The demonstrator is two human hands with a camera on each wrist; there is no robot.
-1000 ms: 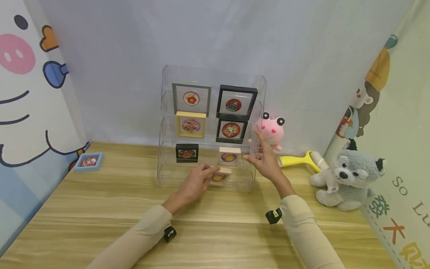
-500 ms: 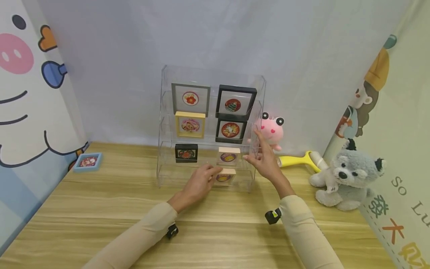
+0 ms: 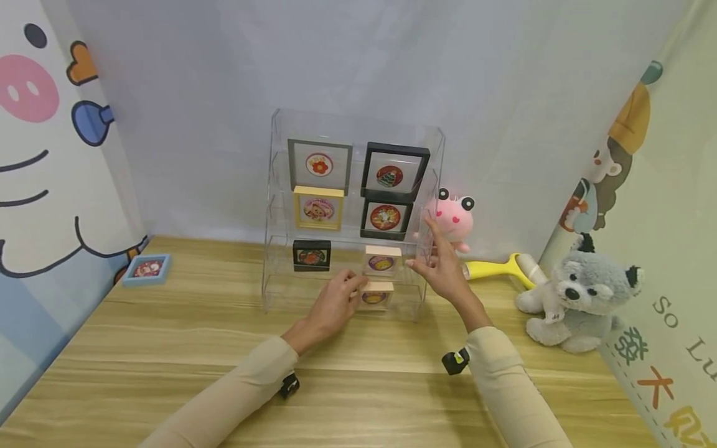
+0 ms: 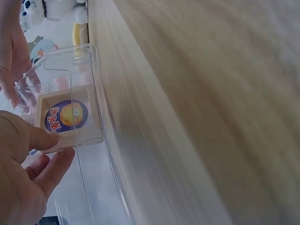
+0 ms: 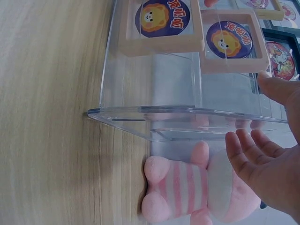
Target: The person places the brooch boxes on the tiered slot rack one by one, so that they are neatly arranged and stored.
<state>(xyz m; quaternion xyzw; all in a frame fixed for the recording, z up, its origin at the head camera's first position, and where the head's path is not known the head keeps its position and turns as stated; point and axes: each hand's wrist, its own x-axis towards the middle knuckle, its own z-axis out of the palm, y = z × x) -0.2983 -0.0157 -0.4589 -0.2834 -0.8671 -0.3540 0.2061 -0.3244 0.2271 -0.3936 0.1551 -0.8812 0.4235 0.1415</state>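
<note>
A clear acrylic display rack (image 3: 347, 308) stands on the table with small picture frames on its tiers. My left hand (image 3: 336, 305) holds the left edge of a pale wood-coloured picture frame (image 3: 376, 296) on the lowest tier. In the left wrist view, thumb and fingers pinch that frame's edge beside its round lion picture (image 4: 66, 116). At the rack's right side, my right hand (image 3: 445, 270) grips the side panel (image 5: 187, 110), thumb inside and fingers outside. A matching pale frame (image 3: 382, 261) sits one tier up.
Higher tiers carry black, yellow and grey frames (image 3: 319, 165). A light-blue frame (image 3: 147, 270) lies at the table's left. Behind the right hand sits a pink plush frog (image 3: 455, 214); farther right are a yellow-handled roller (image 3: 493, 267) and a grey plush dog (image 3: 588, 292).
The lowest pale frame has shifted right and now stands more upright and level on the bottom tier. My left hand has moved slightly right to its left edge. The right hand has stayed put.
</note>
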